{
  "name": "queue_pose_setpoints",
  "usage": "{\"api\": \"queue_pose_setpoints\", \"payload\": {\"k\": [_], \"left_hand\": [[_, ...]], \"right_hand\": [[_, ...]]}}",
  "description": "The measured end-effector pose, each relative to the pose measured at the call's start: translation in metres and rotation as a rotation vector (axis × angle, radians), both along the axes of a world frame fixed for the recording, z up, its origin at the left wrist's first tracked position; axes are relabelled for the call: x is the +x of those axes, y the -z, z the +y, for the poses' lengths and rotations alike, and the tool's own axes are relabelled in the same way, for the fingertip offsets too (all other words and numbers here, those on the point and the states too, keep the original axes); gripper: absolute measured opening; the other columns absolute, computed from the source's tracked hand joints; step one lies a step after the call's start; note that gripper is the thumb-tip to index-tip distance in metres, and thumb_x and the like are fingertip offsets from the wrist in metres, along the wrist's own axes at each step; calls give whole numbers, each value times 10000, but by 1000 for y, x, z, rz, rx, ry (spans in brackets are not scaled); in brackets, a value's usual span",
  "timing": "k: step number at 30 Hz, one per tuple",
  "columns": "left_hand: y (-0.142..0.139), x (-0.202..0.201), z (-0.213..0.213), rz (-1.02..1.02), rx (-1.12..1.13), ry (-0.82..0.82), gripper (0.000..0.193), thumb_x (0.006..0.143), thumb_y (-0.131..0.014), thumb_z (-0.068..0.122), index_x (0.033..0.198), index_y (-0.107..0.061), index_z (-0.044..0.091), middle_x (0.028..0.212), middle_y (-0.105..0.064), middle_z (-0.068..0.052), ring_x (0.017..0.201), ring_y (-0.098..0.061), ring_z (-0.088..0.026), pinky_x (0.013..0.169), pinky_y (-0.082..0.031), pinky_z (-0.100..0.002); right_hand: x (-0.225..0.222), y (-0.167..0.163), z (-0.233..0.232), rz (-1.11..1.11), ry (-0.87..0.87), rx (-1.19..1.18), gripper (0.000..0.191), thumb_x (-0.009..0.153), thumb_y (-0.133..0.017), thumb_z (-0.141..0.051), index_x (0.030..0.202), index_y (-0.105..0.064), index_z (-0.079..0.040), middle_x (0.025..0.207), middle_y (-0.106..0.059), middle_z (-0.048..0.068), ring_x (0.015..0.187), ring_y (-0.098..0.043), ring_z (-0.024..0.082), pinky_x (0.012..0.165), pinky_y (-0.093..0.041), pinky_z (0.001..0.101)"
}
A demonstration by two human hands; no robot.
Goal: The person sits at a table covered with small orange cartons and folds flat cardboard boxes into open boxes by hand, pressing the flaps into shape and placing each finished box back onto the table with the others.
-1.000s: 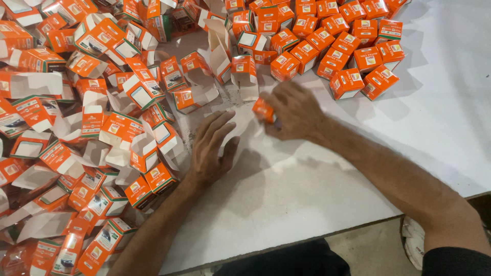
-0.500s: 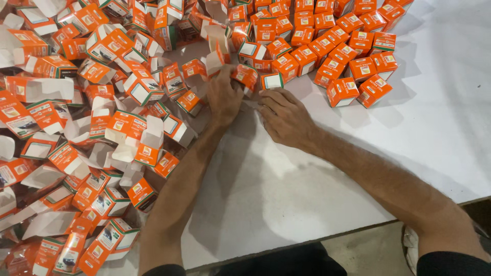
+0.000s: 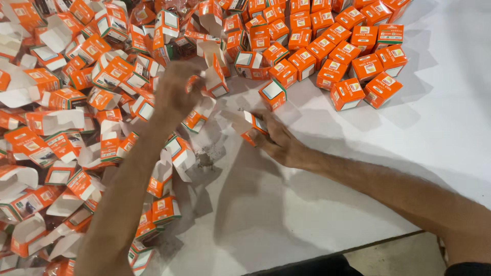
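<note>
The right hand [image 3: 279,140] pinches a small orange-and-white carton [image 3: 253,125] against the white table [image 3: 434,133], near the centre. The left hand [image 3: 176,92], blurred, curls around an open carton [image 3: 212,79] at the edge of the loose heap [image 3: 66,128] on the left. Closed boxes [image 3: 353,56] sit packed together far right.

Heaped open cartons [image 3: 76,117] left on the table [image 3: 358,194]; closed boxes [image 3: 348,56] far right (in rows); one carton [image 3: 253,128] between, nearer.
</note>
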State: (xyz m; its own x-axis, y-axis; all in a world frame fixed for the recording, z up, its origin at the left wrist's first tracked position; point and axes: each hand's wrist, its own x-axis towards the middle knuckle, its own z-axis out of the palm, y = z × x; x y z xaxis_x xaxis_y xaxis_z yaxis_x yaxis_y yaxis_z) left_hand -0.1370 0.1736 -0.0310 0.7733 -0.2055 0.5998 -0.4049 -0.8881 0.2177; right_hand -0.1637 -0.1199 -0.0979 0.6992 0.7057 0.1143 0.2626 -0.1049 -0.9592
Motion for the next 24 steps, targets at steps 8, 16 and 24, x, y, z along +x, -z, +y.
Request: {"api": "queue_pose_setpoints", "payload": {"k": [8, 16, 24], "left_hand": [[64, 141, 119, -102, 417, -564, 555, 692, -855, 219, 1095, -555, -16, 921, -680, -188, 933, -630, -426, 833, -510, -532], [57, 126, 118, 11, -127, -446, 431, 843, -815, 115, 1178, -550, 61, 984, -679, -153, 911, -696, -342, 811, -551, -482], [-49, 3, 51, 266, -1203, 39, 453, 956, -620, -65, 1347, -424, 53, 1141, -602, -53, 914, -695, -179, 874, -639, -474]], "right_hand": [[2, 14, 10, -204, 8, -67, 597, 991, -638, -295, 1399, -334, 18, 1160, -570, 185, 1043, -585, 307, 934, -486, 418], [-1, 17, 10, -378, -17, -88, 643, 957, -734, -312, 1421, -404, -14, 1296, -565, 213, 1206, -573, 368, 1019, -464, 464], [1, 19, 10, -463, 89, -34, 607, 767, -863, -343, 1249, -660, -36, 1218, -650, 144, 1156, -610, 316, 989, -487, 421]]}}
